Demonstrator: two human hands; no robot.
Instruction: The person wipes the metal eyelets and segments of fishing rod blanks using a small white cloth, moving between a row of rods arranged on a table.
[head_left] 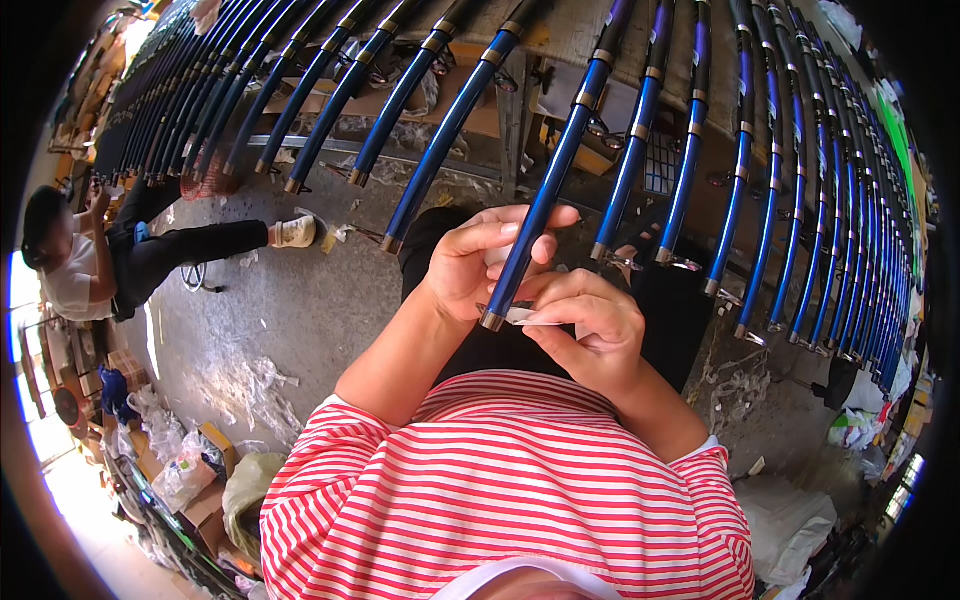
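My left hand (478, 262) is wrapped around the lower end of a dark blue rod (545, 190) with gold rings, which slopes up toward the top of the picture. Its metal end cap (492, 321) sits just below my fingers. My right hand (588, 330) pinches a small pale strip (522, 316) against the rod beside that end cap. Both forearms come up from my red and white striped shirt (500, 490).
Many more blue rods (740, 180) hang in a fanned row across the top, left to right. Another person (90, 260) sits on the concrete floor (300, 310) at the left. Boxes and plastic bags (190, 470) lie at lower left, white scraps (790, 520) at lower right.
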